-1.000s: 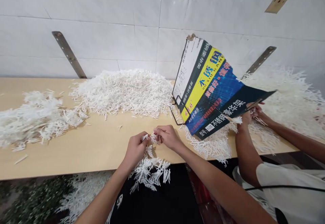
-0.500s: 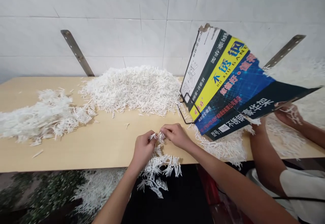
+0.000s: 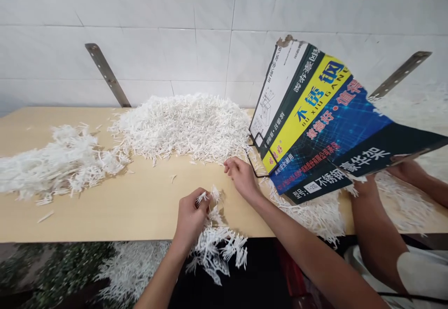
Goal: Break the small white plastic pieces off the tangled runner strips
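Note:
My left hand (image 3: pixel 191 211) is closed near the table's front edge, pinching a white branched sprig (image 3: pixel 215 193) that looks like plastic. More of the same white sprigs (image 3: pixel 220 248) hang below that hand, over the table edge. My right hand (image 3: pixel 243 178) is apart from the left, farther forward and to the right, just in front of a large heap of small white pieces (image 3: pixel 189 127). Its fingers are curled together; anything between them is hidden or too small to make out.
The wooden table (image 3: pixel 140 215) runs along a tiled wall. Another white heap (image 3: pixel 63 164) lies at left. A printed cardboard sheet (image 3: pixel 325 127) leans in a black wire stand (image 3: pixel 261 152) at right; behind it are a co-worker's arms (image 3: pixel 376 234). Metal brackets (image 3: pixel 107 75) stand against the wall.
My right hand has moved from beside the left hand, forward and right toward the large heap. My left hand, keeping hold of the sprig, has shifted slightly left and nearer me.

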The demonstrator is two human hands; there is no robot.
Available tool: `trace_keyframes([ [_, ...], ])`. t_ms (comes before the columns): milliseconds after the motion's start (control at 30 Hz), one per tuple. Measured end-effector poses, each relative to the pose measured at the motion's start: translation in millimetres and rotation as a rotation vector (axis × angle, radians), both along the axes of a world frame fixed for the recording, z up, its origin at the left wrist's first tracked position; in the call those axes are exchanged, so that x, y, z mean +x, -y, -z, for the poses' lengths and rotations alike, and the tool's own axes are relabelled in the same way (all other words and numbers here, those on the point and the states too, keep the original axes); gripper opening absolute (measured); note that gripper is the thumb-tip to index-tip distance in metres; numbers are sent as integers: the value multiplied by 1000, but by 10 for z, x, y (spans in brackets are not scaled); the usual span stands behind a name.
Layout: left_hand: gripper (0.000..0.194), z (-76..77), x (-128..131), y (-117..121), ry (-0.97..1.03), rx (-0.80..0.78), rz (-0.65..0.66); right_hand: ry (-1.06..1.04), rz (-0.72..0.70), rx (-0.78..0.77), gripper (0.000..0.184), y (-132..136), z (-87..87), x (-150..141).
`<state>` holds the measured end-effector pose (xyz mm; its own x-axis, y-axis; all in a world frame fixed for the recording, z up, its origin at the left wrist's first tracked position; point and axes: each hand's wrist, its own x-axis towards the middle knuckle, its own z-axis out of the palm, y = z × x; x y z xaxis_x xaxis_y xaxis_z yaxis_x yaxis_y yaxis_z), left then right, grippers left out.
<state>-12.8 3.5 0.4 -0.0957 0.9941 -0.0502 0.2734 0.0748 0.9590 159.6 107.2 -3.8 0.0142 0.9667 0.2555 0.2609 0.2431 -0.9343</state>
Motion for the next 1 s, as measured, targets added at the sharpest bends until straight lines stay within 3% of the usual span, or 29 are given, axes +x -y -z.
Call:
trace_keyframes([
  [100,30,-7,29,-49,20,6,-60,172,-157,187,31,102,-71,-20],
  [167,31,-14,44,-72,23,3,-67,198,-245,223,34,193,-114,-29],
  [267,32,-26,51,-72,23,-20,-44,225,-437,104,30,266,-141,-31],
  [333,30,-31,50,-69,10,-28,-13,247,-493,20,20,271,-145,-37],
  [567,29,-47,68,-123,-226,42,119,37,-314,-150,9,197,-51,-14],
  [733,27,-48,47,-59,-257,39,151,-336,-27,-165,31,54,53,44],
  [933,33,-5,47,-64,-22,-7,-24,76,-303,112,33,172,-102,-39],
  [1000,35,-2,53,-72,43,-15,-45,187,-378,118,33,223,-147,-50],
])
